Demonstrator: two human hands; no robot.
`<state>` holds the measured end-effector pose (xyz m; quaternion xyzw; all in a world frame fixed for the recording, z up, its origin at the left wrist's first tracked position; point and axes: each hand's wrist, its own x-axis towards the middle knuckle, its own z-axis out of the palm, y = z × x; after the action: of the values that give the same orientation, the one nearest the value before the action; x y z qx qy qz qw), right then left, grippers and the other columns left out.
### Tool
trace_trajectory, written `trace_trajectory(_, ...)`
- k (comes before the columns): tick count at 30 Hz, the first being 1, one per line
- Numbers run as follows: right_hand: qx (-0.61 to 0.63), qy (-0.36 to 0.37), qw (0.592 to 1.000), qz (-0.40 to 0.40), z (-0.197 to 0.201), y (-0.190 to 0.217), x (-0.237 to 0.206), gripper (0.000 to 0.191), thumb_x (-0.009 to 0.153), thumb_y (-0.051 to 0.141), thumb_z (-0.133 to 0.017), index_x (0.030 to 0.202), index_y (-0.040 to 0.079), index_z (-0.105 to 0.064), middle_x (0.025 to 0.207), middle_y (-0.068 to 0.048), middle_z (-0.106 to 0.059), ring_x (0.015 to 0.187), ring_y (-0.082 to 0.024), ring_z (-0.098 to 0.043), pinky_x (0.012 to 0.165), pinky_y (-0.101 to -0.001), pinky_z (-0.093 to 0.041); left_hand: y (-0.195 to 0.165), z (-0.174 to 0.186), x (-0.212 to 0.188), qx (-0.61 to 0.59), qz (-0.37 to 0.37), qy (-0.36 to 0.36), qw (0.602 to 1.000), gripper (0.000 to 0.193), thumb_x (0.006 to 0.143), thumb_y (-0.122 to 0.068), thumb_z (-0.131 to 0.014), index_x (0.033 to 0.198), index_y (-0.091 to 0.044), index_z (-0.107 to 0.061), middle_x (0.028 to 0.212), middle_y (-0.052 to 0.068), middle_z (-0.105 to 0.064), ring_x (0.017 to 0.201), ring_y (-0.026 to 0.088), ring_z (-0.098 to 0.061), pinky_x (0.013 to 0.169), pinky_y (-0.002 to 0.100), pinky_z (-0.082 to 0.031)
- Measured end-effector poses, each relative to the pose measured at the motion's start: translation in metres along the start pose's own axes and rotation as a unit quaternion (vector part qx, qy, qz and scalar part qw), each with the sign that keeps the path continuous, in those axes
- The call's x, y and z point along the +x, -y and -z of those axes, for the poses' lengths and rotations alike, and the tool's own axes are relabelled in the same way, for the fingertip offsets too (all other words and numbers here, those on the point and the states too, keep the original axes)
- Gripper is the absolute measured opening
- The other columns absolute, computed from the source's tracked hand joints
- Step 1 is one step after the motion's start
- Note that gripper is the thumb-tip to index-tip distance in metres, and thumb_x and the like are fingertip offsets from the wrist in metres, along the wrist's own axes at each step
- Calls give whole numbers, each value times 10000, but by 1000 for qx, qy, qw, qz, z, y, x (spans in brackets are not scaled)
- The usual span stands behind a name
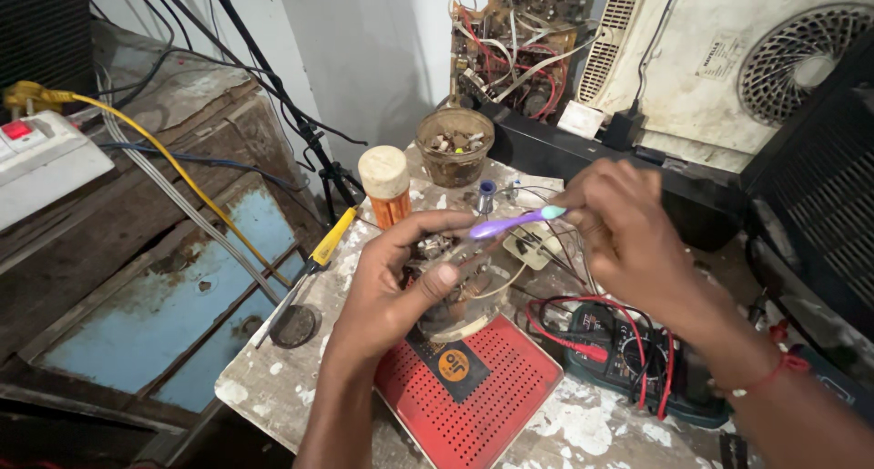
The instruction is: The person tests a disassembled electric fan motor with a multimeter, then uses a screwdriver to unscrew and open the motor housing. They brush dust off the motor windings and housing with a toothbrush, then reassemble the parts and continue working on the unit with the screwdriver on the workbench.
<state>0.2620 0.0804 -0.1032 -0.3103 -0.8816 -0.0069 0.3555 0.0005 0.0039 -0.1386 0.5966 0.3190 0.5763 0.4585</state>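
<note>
We see the left hand (401, 278) at scene centre, fingers curled around a small round part (451, 282) with bare electronics and wires on it; thumb pressed on its near side, index laid over the top. The part is held just above the far edge of a red perforated box (473, 396) lying on the surface (273, 378). The right hand (628, 237) is just right of it, fingers pinched on a toothbrush (514, 221) with a purple handle and a teal section near the grip. The brush points left, its tip at the top of the part, beside the left index finger; we cannot tell if it touches.

Thin wires run from the part toward a small board (537, 246) behind it. Near right of the box lies a multimeter (628, 360) with red and black leads coiled over it, below the right wrist.

Left of the left hand lies a screwdriver (319, 255) with a yellow handle, with a dark round disc (294, 326) near its tip. Far of the hands stand an orange bottle (387, 185) with a cream cap and a brown bowl (455, 146) of small bits. A circuit board (519, 41) leans against the wall at the back, with a white fan housing (728, 59) to its right. A white switch box (41, 159) sits far left.
</note>
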Motion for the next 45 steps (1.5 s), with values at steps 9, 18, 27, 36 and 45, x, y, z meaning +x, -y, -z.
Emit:
trace_trajectory(9,16,25,999,-45,-4,-3,1,165,893,-45,-600,1008,64,-644,938,-83,-575,961,-269,-534,857,-415,-326,2,-1,0,20,-16,-10,1000,598,881,-399,-772,1330,-24,-649,1273,125,-718,1203,227,-674,1049,384,-537)
trace_trajectory(18,53,19,997,-50,-7,-2,3,206,825,-117,-620,965,32,-631,915,-102,-615,893,-287,-586,778,-440,-407,2,-1,2,24,-19,-6,1000,599,886,-418,-771,1328,-31,-655,1269,117,-714,1214,233,-667,1058,401,-530)
trace_trajectory(27,109,49,992,-42,-10,3,2,197,840,-86,-619,977,57,-614,941,-70,-605,933,-260,-573,814,-416,-407,1,-1,4,30,-24,31,999,661,844,-418,-831,1345,-31,-644,1280,106,-711,1227,197,-652,1101,361,-500)
trace_trajectory(36,78,65,995,-12,-1,5,0,255,786,-103,-581,958,80,-623,952,-39,-586,946,-216,-551,897,-384,-337,6,-6,4,57,-33,51,997,645,814,-308,-864,1342,-5,-651,1314,98,-698,1265,187,-623,1131,337,-452)
trace_trajectory(45,128,75,989,-13,-2,1,1,154,863,-36,-625,960,84,-624,975,-21,-604,996,-213,-572,912,-396,-368,6,-4,4,56,-43,49,996,658,819,-334,-855,1350,-7,-645,1343,98,-701,1315,202,-620,1176,359,-439)
